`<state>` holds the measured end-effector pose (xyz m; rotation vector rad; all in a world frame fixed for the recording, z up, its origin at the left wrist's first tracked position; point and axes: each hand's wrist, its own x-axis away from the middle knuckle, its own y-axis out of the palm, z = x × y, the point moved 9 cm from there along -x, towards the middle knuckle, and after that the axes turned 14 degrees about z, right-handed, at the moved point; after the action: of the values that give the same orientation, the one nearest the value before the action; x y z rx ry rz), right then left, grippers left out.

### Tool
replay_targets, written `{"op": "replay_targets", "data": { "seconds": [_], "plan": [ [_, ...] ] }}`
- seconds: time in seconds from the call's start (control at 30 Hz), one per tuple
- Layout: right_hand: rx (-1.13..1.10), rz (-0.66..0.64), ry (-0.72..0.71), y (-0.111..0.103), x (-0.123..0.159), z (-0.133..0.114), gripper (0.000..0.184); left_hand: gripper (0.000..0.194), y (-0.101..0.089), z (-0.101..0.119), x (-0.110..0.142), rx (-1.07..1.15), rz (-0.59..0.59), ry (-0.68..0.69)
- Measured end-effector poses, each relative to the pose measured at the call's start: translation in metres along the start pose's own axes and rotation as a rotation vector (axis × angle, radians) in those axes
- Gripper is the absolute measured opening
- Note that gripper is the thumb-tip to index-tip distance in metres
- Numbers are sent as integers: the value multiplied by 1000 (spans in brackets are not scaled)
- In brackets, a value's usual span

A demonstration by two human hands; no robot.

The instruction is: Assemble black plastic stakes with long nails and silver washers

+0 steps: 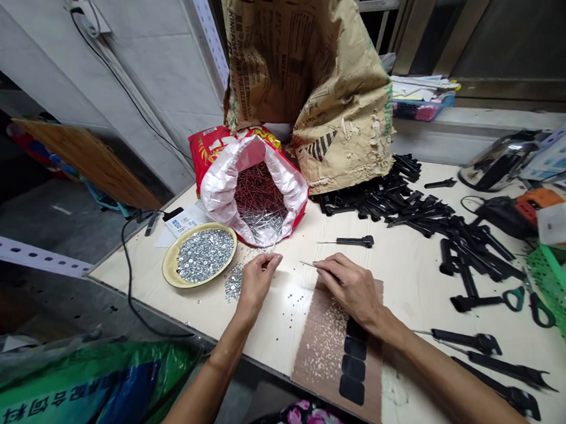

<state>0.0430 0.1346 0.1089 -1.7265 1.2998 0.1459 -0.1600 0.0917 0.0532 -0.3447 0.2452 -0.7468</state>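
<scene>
My left hand point(259, 278) is closed in a pinch at the front of the red and white bag point(206, 197); what its fingertips hold is too small to make out. Facing it, my right hand point(350, 284) grips a thin metal rod point(307, 263) that points left. The bag lies open, full of thin metal pins point(259, 197). A yellow bowl point(168, 275) of small metal washers point(207, 255) stands left of my left hand, with loose washers beside it. Under my right forearm lies a brown board point(319, 356) with pale crumbs and several black pads point(353, 367).
A black plastic part point(356, 241) with a thin pin lies beyond my right hand. More black parts point(385, 196) are heaped by a large paper sack point(348, 113). Scissors point(540, 307), a green basket point(557, 309) and a kettle point(500, 159) stand or lie at right.
</scene>
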Motion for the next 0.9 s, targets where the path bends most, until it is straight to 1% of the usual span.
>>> {"op": "replay_targets", "data": {
  "seconds": [0.07,0.1,0.13,0.17,0.23,0.3,0.4,0.47,0.57,0.63,0.73,0.83,0.9],
  "plan": [
    [9,13,7,0,-2,-6,23,29,20,-3,17,413,-118,-344],
    [22,21,10,0,-3,-8,24,31,31,-1,27,575,-167,-480],
    [38,26,10,-1,-4,-9,24,32,39,3,35,698,-200,-583],
    [55,28,9,-2,-4,-11,24,32,45,7,42,783,-220,-652],
    [88,24,3,-4,-4,-12,24,30,51,12,49,869,-220,-717],
    [124,19,-9,-6,-4,-14,23,27,54,13,53,896,-206,-732],
    [211,24,-44,-12,-3,-18,21,27,54,13,54,888,-179,-701],
    [308,26,-83,-14,-2,-23,18,29,51,14,54,862,-151,-642],
    [465,21,-160,-15,-1,-32,14,28,45,16,52,784,-97,-515],
    [523,33,-196,-15,1,-36,14,27,42,20,51,719,-80,-431],
    [525,57,-219,-15,6,-36,18,26,43,24,53,644,-100,-359],
    [522,59,-234,-15,11,-32,20,27,48,26,57,598,-148,-345],
    [527,69,-236,-17,13,-30,21,28,49,25,60,560,-159,-332]
  ]
}}
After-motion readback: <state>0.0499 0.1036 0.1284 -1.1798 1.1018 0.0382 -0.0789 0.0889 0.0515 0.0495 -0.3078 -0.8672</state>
